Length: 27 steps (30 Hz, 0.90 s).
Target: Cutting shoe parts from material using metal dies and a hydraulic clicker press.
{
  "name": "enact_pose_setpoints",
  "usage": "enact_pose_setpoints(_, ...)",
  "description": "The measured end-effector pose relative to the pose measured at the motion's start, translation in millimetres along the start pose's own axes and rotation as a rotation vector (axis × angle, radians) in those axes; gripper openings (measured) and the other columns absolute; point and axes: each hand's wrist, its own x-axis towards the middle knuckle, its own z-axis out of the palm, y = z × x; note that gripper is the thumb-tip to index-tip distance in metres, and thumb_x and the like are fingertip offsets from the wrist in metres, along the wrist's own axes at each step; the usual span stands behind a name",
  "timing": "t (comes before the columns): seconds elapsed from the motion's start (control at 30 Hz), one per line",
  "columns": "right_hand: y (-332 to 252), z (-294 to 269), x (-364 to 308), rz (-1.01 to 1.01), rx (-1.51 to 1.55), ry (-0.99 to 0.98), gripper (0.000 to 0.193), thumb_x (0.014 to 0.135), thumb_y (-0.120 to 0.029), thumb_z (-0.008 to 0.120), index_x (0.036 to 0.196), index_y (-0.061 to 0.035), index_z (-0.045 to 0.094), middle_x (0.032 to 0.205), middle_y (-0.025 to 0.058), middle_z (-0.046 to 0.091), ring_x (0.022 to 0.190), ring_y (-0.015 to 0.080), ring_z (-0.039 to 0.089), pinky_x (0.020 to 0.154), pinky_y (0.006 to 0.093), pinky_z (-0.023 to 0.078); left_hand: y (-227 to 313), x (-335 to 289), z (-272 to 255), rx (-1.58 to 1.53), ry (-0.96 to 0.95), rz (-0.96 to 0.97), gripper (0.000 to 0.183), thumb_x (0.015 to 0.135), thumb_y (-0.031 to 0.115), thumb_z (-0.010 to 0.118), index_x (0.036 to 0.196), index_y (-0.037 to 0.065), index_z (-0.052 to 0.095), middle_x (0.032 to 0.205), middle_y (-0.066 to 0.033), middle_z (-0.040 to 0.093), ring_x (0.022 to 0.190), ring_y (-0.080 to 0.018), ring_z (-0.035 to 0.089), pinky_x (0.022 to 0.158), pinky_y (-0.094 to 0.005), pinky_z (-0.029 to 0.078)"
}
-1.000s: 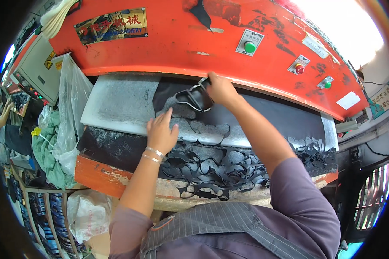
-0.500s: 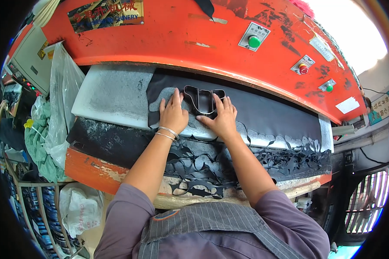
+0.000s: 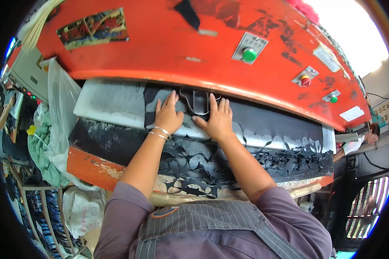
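Note:
A dark metal cutting die [image 3: 200,103] with curved walls stands on a black sheet [image 3: 268,121], its far part hidden beneath the red beam. My left hand [image 3: 168,115] lies beside the die, fingers stretched flat over the sheet and a grey cut-out gap. On the other side, my right hand [image 3: 219,118] has its fingers along the die's right wall and its thumb at the near edge. Below both hands runs the pale edge of the cutting board [image 3: 112,113].
The red press beam [image 3: 160,64] spans the far side, carrying green buttons [image 3: 249,55] and a red stop knob [image 3: 305,81]. Tangled black offcuts [image 3: 281,162] cover the near ledge. Plastic bags [image 3: 62,99] hang at left. Another person [image 3: 371,134] shows at far right.
The red beam sits lower and nearer over the board, now covering the die's far part. Both hands stay around the die. A person has come into view at right.

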Motion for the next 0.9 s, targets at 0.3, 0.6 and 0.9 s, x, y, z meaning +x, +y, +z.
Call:
enact_pose_setpoints(0.3,204,-202,-7,0.257,0.558,1.249,0.042,0.099,-0.029,0.050,0.121,0.0062,0.053,0.121,0.0165,0.057,0.112,0.0223,0.053,0.098,0.0334,0.040,139,8,-35,-0.547,-0.090,0.208,0.022,0.090,0.016,0.061,0.106,0.002,0.066,0.086,-0.0104,0.070,0.075,-0.0124,0.065,0.069,-0.0278,0.051)
enact_pose_setpoints(0.6,309,-287,7,0.701,0.200,1.171,0.076,0.098,-0.053,0.033,0.146,0.0053,0.024,0.152,0.0293,0.017,0.144,0.0399,0.010,0.116,0.0457,0.011,239,54,-64,-0.217,-0.080,0.350,0.037,0.090,0.028,0.054,0.065,0.003,0.063,0.056,-0.0116,0.061,0.054,-0.0281,0.062,0.054,-0.0367,0.048)
enact_pose_setpoints(0.9,229,-307,-68,0.210,0.531,0.954,0.045,0.093,-0.025,0.060,0.130,-0.0002,0.051,0.131,0.0148,0.053,0.116,0.0215,0.052,0.099,0.0338,0.041,118,-160,-116,0.025,-0.555,0.003,0.028,0.087,0.031,0.060,0.078,0.006,0.069,0.077,-0.0136,0.065,0.073,-0.0338,0.062,0.067,-0.0415,0.049)
